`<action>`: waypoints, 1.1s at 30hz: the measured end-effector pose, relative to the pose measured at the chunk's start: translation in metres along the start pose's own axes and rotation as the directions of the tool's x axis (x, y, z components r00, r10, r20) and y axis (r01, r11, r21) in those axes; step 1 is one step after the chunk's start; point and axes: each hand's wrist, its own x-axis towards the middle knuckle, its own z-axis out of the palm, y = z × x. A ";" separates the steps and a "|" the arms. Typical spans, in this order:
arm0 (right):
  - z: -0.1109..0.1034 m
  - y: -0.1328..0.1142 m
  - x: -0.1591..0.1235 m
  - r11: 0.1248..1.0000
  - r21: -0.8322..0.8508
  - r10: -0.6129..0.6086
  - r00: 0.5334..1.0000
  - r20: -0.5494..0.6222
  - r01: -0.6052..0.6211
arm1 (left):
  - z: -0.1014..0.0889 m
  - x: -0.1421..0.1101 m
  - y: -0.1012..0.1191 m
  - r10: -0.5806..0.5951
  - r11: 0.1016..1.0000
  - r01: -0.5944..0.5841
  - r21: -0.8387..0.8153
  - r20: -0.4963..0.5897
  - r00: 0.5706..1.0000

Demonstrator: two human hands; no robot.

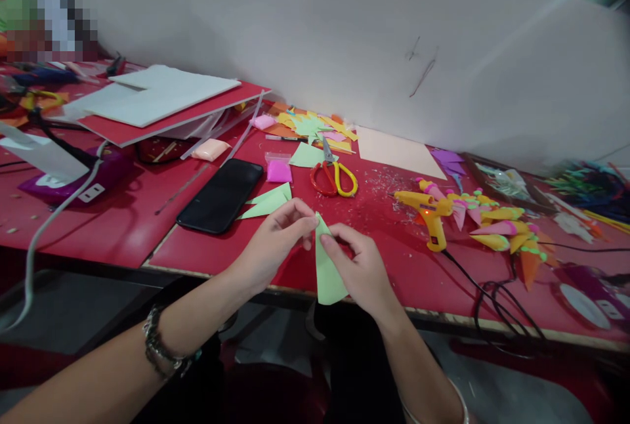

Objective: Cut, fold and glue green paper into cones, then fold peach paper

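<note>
A light green paper cone, narrow at the top and wide at the bottom, is held over the table's front edge. My left hand pinches its tip between thumb and fingers. My right hand grips its right side, thumb on the front face. Just beyond my left hand lie more green paper pieces. Scissors with red and yellow handles rest farther back, their blades over a green paper sheet.
A black phone lies left of my hands. To the right are a yellow glue gun with a black cord and several colourful paper cones. White boards are stacked back left; paper scraps lie by the wall.
</note>
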 end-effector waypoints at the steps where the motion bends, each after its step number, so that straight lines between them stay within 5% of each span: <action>1: 0.000 0.000 0.000 1.000 0.012 -0.001 1.000 0.003 0.001 | 0.001 0.000 0.000 -0.028 0.999 0.028 -0.039 0.002 1.000; 6: 0.000 0.000 0.000 0.999 0.048 0.006 1.000 -0.001 -0.005 | 0.002 -0.001 0.001 -0.115 0.980 0.118 -0.162 0.030 0.993; 17: -0.001 0.004 -0.001 0.998 0.033 0.046 0.999 -0.013 -0.046 | -0.003 0.002 -0.001 0.009 1.000 -0.009 0.006 0.020 1.000; 25: -0.006 0.005 -0.001 0.985 0.144 0.078 0.992 0.094 -0.091 | -0.005 0.005 0.000 0.017 0.992 -0.022 -0.127 -0.046 0.999; 27: -0.006 0.005 -0.001 0.941 0.298 0.107 0.976 0.188 -0.160 | -0.004 0.006 0.001 -0.003 0.985 -0.001 -0.173 -0.023 1.000; 33: 0.000 0.005 -0.006 0.628 0.679 0.101 0.905 0.413 -0.380 | -0.002 0.007 0.007 -0.088 0.981 0.094 -0.170 0.043 0.995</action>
